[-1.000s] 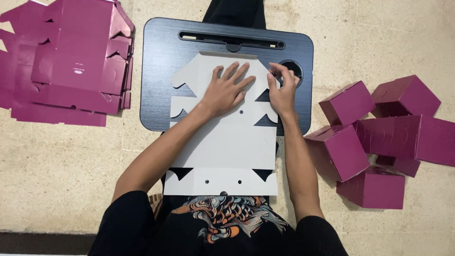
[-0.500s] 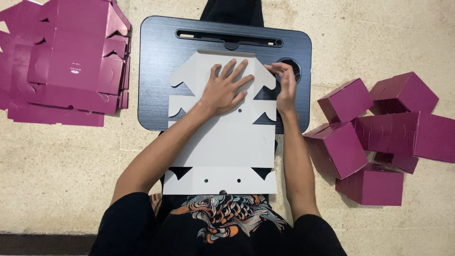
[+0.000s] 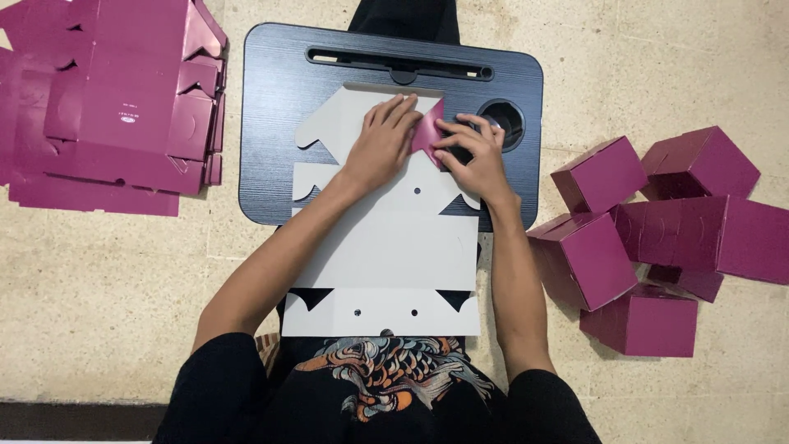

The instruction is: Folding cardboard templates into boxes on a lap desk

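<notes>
Both hands — left hand (image 3: pixel 385 140), right hand (image 3: pixel 472 156) — on folded flap (image 3: pixel 427 131).

floor (image 3: pixel 107 271) | lap desk (image 3: pixel 271 123), flat blanks (image 3: pixel 107 107), boxes (image 3: pixel 657 222)

One head camera looks straight down, close over the lap desk (image 3: pixel 279 123).

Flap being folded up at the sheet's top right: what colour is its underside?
Magenta; the folded flap shows it best in the head view.
</notes>
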